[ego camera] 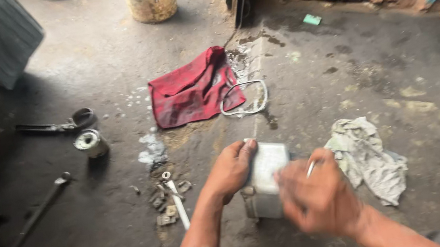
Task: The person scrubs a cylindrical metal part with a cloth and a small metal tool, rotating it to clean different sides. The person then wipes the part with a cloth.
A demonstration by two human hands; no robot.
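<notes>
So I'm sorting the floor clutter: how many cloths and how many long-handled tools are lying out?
Cloths: 2, a red rag and a grey rag.
Long-handled tools: 2, a long wrench and a strap-type tool.
Total: 4.

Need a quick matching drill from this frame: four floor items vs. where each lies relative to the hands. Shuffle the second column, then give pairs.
1. red cloth
2. grey rag
3. long wrench
4. metal block

A. far left on the floor
B. held under the left hand, with the right hand at it
C. beyond the hands, beside a wire loop
D. just right of the right hand

Pairs: 1-C, 2-D, 3-A, 4-B
</notes>
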